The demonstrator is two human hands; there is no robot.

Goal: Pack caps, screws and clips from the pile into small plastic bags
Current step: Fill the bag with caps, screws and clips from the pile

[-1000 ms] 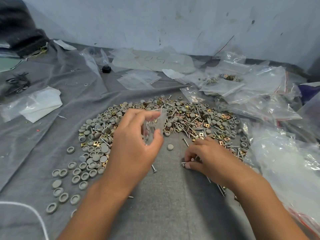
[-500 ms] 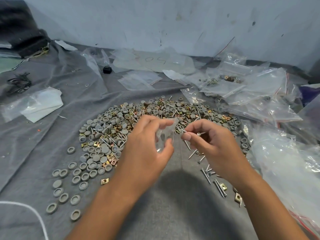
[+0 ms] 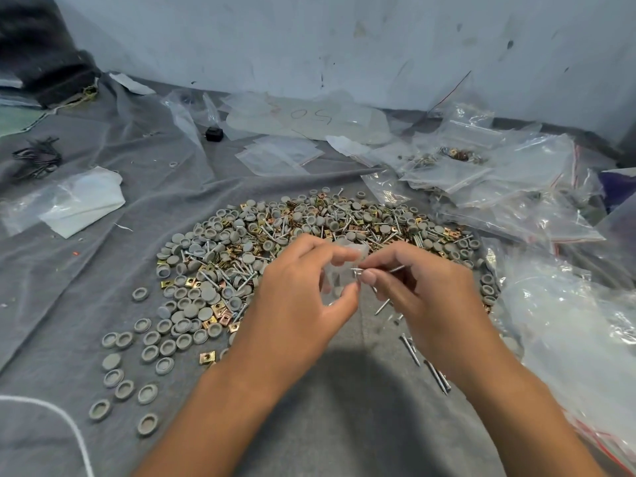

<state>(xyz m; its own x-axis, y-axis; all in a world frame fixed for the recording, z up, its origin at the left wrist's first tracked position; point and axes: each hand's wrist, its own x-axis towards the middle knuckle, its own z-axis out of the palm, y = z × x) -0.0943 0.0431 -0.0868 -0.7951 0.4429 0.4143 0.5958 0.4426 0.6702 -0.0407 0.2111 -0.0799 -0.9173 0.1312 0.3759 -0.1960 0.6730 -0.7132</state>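
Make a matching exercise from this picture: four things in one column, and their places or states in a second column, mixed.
Things:
1. small bag
2. screws
3. black box
4. white cord

Places or states:
A. far on the cloth, near the wall
B. pinched in the right hand
C. held up by the left hand
D. near left corner of the cloth

Pairs: 1-C, 2-B, 3-A, 4-D

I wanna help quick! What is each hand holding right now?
Left hand: closed, pinching a small clear plastic bag.
Right hand: closed, pinching thin silver metal screws at the bag's mouth.
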